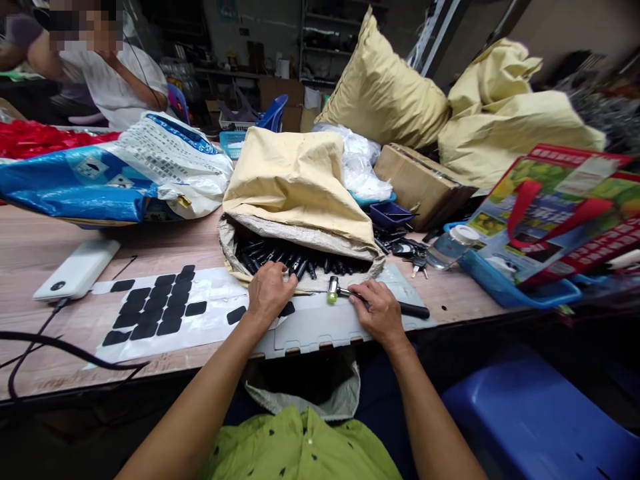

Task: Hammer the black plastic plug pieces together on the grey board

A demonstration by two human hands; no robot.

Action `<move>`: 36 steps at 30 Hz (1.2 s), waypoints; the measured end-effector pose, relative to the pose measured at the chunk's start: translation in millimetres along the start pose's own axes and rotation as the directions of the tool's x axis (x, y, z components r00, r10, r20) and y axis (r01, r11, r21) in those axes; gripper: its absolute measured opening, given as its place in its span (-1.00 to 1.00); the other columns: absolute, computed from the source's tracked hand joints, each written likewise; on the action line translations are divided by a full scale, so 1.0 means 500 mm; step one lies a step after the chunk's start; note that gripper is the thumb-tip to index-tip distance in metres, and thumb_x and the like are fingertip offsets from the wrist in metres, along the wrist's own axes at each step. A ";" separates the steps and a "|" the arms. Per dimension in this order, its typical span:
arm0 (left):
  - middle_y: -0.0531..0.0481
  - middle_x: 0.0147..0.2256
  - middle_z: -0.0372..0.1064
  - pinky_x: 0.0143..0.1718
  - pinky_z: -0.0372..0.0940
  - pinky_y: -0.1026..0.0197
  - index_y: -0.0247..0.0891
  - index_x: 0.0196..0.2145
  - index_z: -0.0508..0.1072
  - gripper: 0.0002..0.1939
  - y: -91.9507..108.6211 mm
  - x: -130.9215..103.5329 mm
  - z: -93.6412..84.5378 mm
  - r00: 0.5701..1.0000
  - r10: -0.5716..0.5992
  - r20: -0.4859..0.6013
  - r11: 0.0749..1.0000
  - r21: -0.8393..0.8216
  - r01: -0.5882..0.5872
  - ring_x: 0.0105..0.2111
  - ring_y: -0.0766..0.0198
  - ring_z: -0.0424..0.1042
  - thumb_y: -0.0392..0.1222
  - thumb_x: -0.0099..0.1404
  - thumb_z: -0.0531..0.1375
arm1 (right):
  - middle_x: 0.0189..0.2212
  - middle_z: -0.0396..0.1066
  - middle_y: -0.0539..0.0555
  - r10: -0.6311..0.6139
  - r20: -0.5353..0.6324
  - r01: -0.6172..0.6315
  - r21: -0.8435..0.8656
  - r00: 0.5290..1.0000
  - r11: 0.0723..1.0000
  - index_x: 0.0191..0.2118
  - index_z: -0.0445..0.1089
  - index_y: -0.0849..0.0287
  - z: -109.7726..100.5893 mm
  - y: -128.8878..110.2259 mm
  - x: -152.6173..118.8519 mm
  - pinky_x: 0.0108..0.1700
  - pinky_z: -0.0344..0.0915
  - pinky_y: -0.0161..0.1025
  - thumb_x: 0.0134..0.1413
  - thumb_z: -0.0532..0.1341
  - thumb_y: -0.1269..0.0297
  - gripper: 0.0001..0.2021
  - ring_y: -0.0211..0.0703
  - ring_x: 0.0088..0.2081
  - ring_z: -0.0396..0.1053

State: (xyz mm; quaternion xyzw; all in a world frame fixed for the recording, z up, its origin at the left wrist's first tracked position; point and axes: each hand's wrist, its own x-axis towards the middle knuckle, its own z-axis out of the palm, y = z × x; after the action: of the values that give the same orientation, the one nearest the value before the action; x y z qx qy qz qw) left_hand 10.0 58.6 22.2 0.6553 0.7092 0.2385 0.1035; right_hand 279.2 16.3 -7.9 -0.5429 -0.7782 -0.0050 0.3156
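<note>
On my feed from the head camera I see a bright green shirt, scattered with small dark motifs, and a small pale button at its front. Below it I make out dark blue legwear, mostly lost in shadow. The left forearm, right forearm, left hand and right hand are all bare.

The table carries a board, a sack — and a powerbank.
</note>
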 end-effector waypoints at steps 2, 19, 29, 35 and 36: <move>-0.14 -0.17 0.53 -0.18 0.33 0.09 -0.23 -0.19 0.62 -0.73 0.004 0.010 0.004 0.999 -0.028 0.046 0.998 0.059 0.025 -0.16 0.00 0.49 -0.05 0.31 0.21 | -0.25 0.46 0.09 -0.002 0.000 0.002 0.003 1.000 1.000 -0.09 0.54 0.10 -0.001 -0.002 0.001 -0.07 0.27 -0.12 0.29 0.21 0.28 -0.82 -0.03 -0.17 0.34; 0.02 -0.39 0.42 -0.35 0.24 0.25 -0.23 -0.23 0.58 -0.89 -0.039 -0.110 -0.074 0.946 0.297 -0.129 0.891 -0.319 -0.323 -0.41 0.28 0.38 -0.18 0.34 0.27 | -0.01 0.38 0.17 -0.064 -0.105 0.067 0.028 0.992 0.997 0.11 0.47 0.08 -0.035 -0.094 0.023 0.12 0.23 0.08 0.14 0.31 0.22 -0.60 0.13 0.05 0.29; -0.02 -0.31 0.46 -0.31 0.29 0.26 -0.23 -0.12 0.60 -0.77 -0.008 -0.117 -0.040 0.951 0.287 0.118 0.681 -0.723 -0.115 -0.34 0.28 0.40 -0.09 0.34 0.28 | -0.23 0.45 0.11 -0.121 0.081 0.109 0.134 0.989 0.985 -0.08 0.49 0.11 -0.002 -0.197 0.043 -0.09 0.21 -0.09 0.23 0.27 0.30 -0.84 -0.01 -0.15 0.33; -0.19 0.08 0.47 0.13 0.36 0.07 -0.25 0.17 0.42 -0.46 -0.013 -0.126 -0.003 0.853 0.427 0.300 0.376 -0.917 0.134 0.05 0.06 0.48 -0.12 0.26 0.32 | -0.31 0.52 0.07 0.060 0.062 -0.075 0.271 0.996 0.960 -0.11 0.48 0.09 -0.001 -0.201 0.026 -0.10 0.27 -0.14 0.19 0.30 0.23 -0.83 -0.05 -0.24 0.42; -0.19 0.12 0.45 0.18 0.33 0.04 -0.24 0.19 0.40 -0.42 -0.011 -0.127 -0.004 0.833 0.456 0.314 0.378 -0.915 0.139 0.09 0.04 0.47 -0.15 0.23 0.34 | -0.34 0.52 0.05 0.105 0.072 -0.121 0.280 0.992 0.952 -0.15 0.48 0.08 -0.002 -0.203 0.025 -0.12 0.28 -0.16 0.16 0.32 0.21 -0.83 -0.07 -0.27 0.42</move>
State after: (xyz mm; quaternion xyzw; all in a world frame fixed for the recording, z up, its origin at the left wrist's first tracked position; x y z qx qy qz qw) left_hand 11.7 -4.1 10.7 0.5937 0.3314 0.4091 0.6086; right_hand 190.8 -14.9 33.0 -0.5356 -0.7470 0.1400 0.3681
